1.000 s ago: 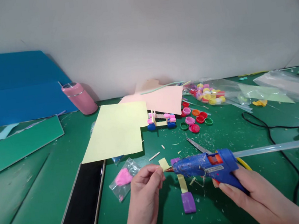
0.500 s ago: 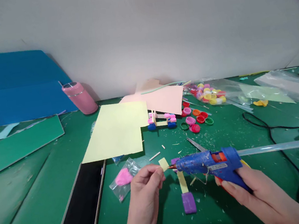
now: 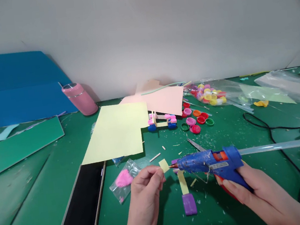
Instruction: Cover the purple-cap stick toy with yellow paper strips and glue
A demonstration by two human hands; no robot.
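Between thumb and fingers my left hand (image 3: 148, 192) pinches a small yellow paper piece (image 3: 164, 165). My right hand (image 3: 255, 189) is wrapped round the handle of a blue glue gun (image 3: 209, 162), its metal tip pointing left at the paper's right edge. A clear glue stick (image 3: 276, 146) juts from the gun's back. Beneath the nozzle lies a yellow paper strip (image 3: 183, 182) with a purple clay block (image 3: 189, 204) at its near end and another purple piece at its far end, partly hidden by the gun. Scissors (image 3: 195, 144) lie partly behind the gun.
A phone (image 3: 81, 210) and a bag of pink clay (image 3: 124, 178) lie left. Beyond are yellow paper (image 3: 119, 131), a small pink-and-blue model (image 3: 162, 121), colored rings (image 3: 191, 121) and a pink tumbler (image 3: 80, 99). A black cable (image 3: 285, 152) curves at the right.
The glue gun has shifted very slightly to the right, its tip now at the edge of the yellow paper piece. My left hand keeps its pinch and has hardly moved.
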